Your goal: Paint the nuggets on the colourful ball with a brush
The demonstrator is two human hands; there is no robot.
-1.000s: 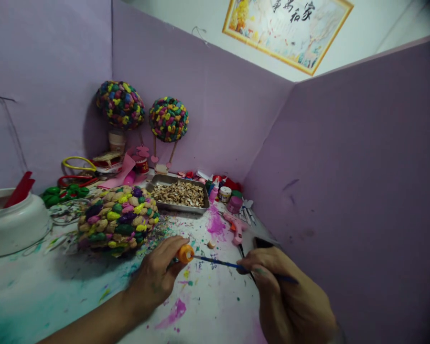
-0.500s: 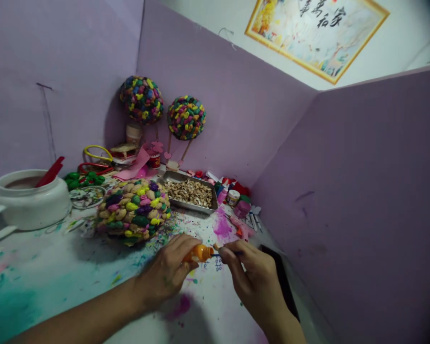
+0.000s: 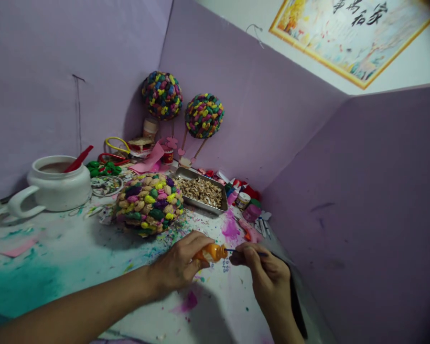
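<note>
My left hand [image 3: 177,263] is wrapped round a small orange paint bottle [image 3: 215,252], tipped on its side with its mouth towards the right. Between the fingers of my right hand [image 3: 267,270] is a thin blue paintbrush [image 3: 231,250], its far end inside the bottle's mouth. Beyond my left hand, on the table, rests a ball covered in peanut shells [image 3: 148,205]; some shells are painted yellow, green, pink and purple, others are bare tan.
A metal tray [image 3: 220,209] of shell pieces lies behind the hands. Two colourful balls [image 3: 204,115] stand on sticks at the back. A white mug [image 3: 62,188] with a red handle sticking out is at left, paint jars [image 3: 242,200] at right. Purple walls [image 3: 361,191] enclose the paint-stained table [image 3: 129,306].
The view has swung left, so things sit further right. The brush end now goes into the bottle's mouth, and the small tan piece seen at my right fingertips no longer shows.
</note>
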